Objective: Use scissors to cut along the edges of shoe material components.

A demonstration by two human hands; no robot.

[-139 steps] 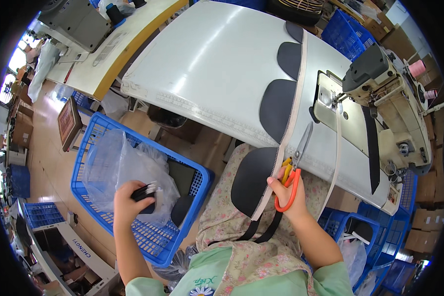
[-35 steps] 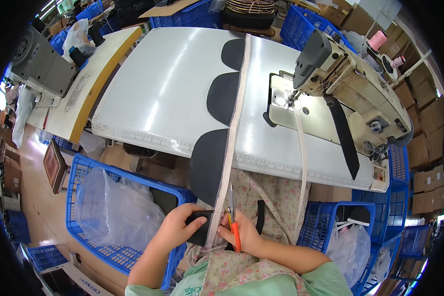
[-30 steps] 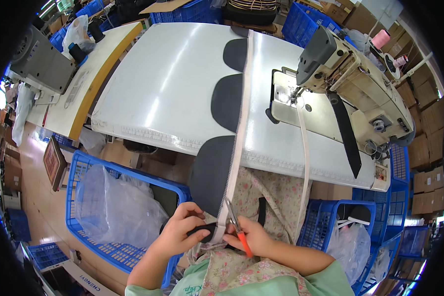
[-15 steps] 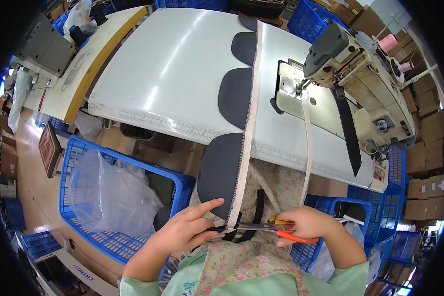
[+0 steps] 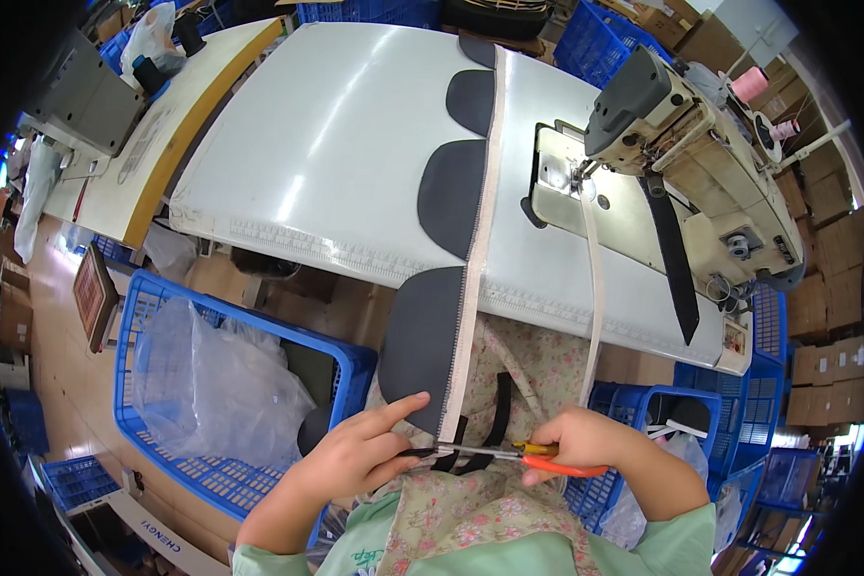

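For a straight cut, the right hand, grip closed round the scissors, should set them square across the pale tape hanging off the table, the left hand firmly pinching a dark piece

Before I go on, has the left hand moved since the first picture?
Yes: judged against the blue basket, the left hand has gone rightward, from over it to the nearest dark flap.
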